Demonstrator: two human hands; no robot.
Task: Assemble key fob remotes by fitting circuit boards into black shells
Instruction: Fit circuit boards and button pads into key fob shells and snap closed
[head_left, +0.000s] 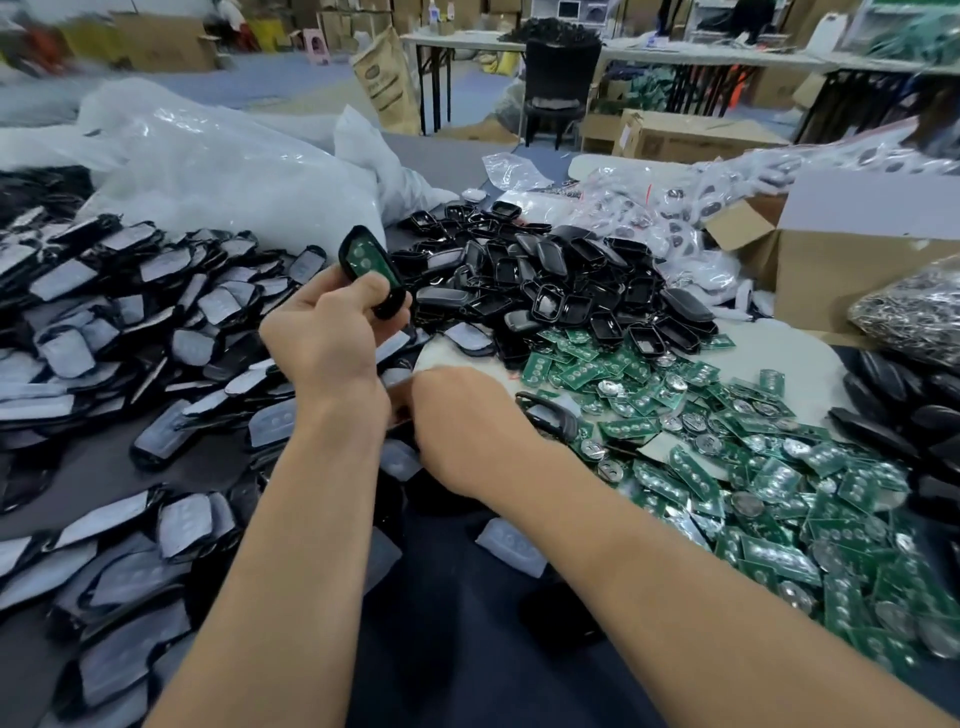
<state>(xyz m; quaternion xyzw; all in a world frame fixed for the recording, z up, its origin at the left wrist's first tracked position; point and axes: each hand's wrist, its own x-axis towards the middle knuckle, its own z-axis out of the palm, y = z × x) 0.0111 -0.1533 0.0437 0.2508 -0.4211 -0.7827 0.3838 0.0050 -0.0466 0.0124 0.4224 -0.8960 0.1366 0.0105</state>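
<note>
Presently, one board-fitted shell (370, 270) is gripped by the left hand (327, 338); the grip of the right hand (462, 421) cannot be told; boards (727, 467) at four o'clock are left unfitted.

Left hand (332, 332): raised, fingers curled round a shell (390, 305).
Right hand (462, 421): lower down, back facing up, fingers hidden.

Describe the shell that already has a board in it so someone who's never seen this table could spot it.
Find the big white plastic bag at the back left; in front of its right end, the left hand is raised. It grips a black shell: unlike the loose shells heaped beside it, it is held up, with a green board inside.
</note>
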